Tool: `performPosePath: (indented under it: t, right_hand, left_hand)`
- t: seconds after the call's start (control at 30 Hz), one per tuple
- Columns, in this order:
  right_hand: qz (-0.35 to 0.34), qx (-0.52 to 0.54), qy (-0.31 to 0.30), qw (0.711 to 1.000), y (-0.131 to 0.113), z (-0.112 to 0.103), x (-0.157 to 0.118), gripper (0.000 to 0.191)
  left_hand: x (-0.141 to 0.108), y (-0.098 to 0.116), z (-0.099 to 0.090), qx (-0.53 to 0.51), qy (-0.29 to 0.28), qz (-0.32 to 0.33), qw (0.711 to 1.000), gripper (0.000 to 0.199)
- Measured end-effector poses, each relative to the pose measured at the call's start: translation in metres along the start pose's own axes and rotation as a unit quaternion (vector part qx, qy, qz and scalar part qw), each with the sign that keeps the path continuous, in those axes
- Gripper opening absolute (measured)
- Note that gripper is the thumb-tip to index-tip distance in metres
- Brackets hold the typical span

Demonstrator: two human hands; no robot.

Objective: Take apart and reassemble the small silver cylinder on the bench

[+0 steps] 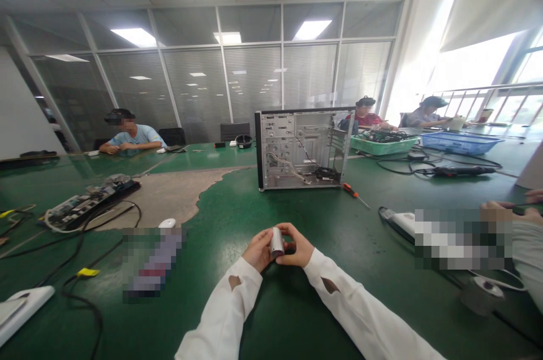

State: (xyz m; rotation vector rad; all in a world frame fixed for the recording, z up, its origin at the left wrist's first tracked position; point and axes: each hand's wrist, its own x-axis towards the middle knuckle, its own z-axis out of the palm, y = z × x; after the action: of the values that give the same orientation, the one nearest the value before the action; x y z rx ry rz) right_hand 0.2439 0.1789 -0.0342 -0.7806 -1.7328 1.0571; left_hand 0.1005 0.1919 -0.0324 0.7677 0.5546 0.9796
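Between my two hands is a short silver metal cylinder, held tilted just above the green table. My left hand grips it from the left side, its fingers closed against the metal. From the right, my right hand curls its thumb and fingers round it, touching its top and bottom. What kind of part the cylinder is does not show clearly. Beyond my hands stands an open computer case with cables inside. A screwdriver with an orange and black handle lies beside the case's lower right corner.
Left are a loaded power strip, cables and a white mouse. A green basket and a blue basket stand back right. Another person's hands are at the right edge, near a grey cylindrical part. Others sit farther back.
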Motion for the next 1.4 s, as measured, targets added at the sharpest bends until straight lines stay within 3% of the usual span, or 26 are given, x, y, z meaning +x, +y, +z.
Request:
performPosePath:
  t: [0.37, 0.5, 0.6, 0.77, 0.87, 0.97, 1.1, 1.4]
  right_hand:
    - [0.0, -0.025, 0.038, 0.999, -0.003, 0.003, 0.0, 0.066]
    - [-0.019, -0.061, 0.042, 0.997, -0.012, 0.011, -0.004, 0.063]
    - [-0.039, -0.11, 0.06, 0.991, -0.017, 0.013, -0.006, 0.063]
    - [-0.126, -0.25, 0.103, 0.955, -0.015, 0.006, -0.004, 0.058]
    - [-0.138, -0.282, 0.124, 0.941, -0.01, 0.002, -0.002, 0.057]
    - [-0.119, -0.273, 0.12, 0.947, -0.008, 0.002, -0.002, 0.064]
    - [-0.092, -0.235, 0.098, 0.963, -0.01, 0.002, -0.002, 0.074]
    - [-0.027, -0.145, 0.07, 0.987, -0.006, -0.004, -0.001, 0.072]
  left_hand:
    - [-0.004, 0.008, 0.005, -0.044, -0.074, -0.004, 0.996, 0.031]
    - [-0.007, 0.008, 0.008, -0.046, -0.076, -0.047, 0.995, 0.033]
    - [-0.007, 0.005, 0.011, -0.032, -0.062, -0.052, 0.996, 0.032]
    - [-0.002, -0.001, 0.013, 0.028, -0.016, 0.003, 0.999, 0.041]
    - [0.001, -0.003, 0.013, 0.06, 0.03, 0.038, 0.997, 0.041]
    - [0.003, -0.003, 0.01, 0.075, 0.054, 0.052, 0.994, 0.037]
    - [0.002, -0.002, 0.006, 0.06, 0.037, 0.042, 0.997, 0.03]
    - [-0.001, 0.004, 0.005, 0.019, 0.01, 0.001, 1.0, 0.024]
